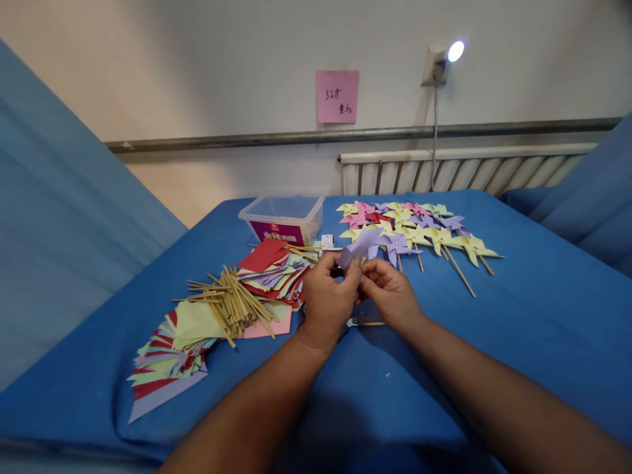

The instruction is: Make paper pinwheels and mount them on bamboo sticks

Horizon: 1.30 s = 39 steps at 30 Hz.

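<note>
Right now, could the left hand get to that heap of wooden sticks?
Probably yes. The sticks lie in the open just left of the left hand, nothing between them, but both hands are busy holding a purple paper piece, so it would have to let go.

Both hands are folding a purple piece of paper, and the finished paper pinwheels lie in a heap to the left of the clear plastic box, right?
Not quite. In the head view the finished paper pinwheels lie to the right of the clear plastic box, not left. The rest holds: the left hand and right hand both hold the purple piece of paper.
</note>
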{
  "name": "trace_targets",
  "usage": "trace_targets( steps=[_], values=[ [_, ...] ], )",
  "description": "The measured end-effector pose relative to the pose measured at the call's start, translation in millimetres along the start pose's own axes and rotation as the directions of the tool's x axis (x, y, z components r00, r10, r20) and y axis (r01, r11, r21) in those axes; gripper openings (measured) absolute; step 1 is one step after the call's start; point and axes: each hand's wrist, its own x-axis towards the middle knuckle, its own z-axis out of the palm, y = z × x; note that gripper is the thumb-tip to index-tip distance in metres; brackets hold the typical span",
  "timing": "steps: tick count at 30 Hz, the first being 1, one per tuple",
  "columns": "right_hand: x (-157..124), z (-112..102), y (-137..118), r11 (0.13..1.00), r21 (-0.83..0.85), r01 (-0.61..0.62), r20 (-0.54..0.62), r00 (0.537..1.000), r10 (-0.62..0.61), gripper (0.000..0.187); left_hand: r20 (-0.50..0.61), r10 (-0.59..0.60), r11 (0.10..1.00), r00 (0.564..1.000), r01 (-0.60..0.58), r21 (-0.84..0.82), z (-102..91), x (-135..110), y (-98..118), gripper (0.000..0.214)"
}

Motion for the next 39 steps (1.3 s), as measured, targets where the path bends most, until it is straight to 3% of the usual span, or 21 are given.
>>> trace_targets(
  steps=[39],
  values=[
    [0.5,0.2,0.5,1.000,0.015,0.014,-0.008,1.000,-0.014,0.026,-0.018,0.049,0.997,0.999,-0.048,0.068,-0.1,0.3,1.7,0.013]
  ],
)
